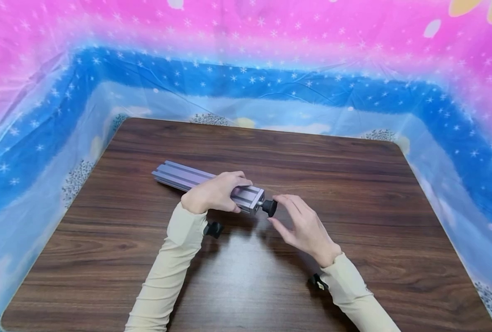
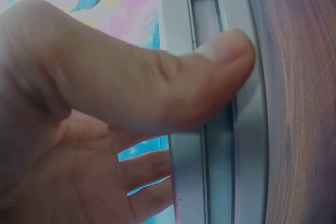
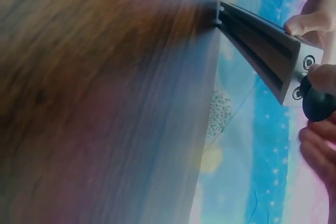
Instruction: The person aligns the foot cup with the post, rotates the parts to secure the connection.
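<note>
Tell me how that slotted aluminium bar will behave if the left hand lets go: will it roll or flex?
The aluminium bar looks square with flat slotted faces, so it should probably rest without rolling. It appears to be rigid metal, so flexing is unlikely. The black knob at its end, by the right hand, may tilt it slightly. The left hand grips it.

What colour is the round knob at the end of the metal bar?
Black; the round knob shows best in the head view.

Bare table [image 1: 354, 184] lies open around the aluminium bar [image 1: 179, 177]; draped cloth [image 1: 246, 83] hems its edges
</note>
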Demonstrator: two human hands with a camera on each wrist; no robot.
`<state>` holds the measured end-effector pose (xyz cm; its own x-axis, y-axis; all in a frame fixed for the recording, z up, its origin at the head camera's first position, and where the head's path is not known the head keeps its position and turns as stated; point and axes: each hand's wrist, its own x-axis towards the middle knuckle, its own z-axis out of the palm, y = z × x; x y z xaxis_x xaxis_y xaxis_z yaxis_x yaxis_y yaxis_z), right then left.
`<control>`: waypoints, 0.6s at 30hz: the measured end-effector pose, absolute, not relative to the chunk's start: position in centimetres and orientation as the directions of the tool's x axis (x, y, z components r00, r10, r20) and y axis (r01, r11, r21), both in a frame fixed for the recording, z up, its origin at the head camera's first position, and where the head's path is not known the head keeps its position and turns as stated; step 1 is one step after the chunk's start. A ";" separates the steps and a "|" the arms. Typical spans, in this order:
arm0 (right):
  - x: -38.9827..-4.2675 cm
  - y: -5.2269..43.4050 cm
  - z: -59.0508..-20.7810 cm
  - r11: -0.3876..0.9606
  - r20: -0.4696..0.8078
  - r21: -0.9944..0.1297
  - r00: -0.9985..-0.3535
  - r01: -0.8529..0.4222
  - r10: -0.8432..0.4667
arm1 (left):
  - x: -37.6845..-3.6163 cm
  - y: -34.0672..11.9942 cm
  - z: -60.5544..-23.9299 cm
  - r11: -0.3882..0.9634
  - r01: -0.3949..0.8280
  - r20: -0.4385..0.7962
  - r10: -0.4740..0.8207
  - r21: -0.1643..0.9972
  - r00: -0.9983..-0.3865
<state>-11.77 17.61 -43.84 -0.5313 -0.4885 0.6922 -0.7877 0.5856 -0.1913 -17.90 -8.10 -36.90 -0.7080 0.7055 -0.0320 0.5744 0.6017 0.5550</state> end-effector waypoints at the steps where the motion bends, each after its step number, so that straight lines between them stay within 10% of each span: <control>1: -11.8 17.6 -43.8 0.595 0.698 -0.191 -0.534 -0.781 -0.477 | -17.9 -8.1 -36.9 0.602 0.576 -0.031 0.706 0.552 -0.708; 18: -11.4 16.7 -43.4 0.722 0.643 -0.277 -0.681 -0.634 -0.351 | -17.6 -8.3 -36.7 0.592 0.578 -0.026 0.711 0.561 -0.703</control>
<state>-11.44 16.69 -43.41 -0.6808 -0.3510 0.6429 -0.6340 0.7219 -0.2773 -17.58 -8.26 -36.68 -0.7030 0.7107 -0.0260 0.5780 0.5923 0.5614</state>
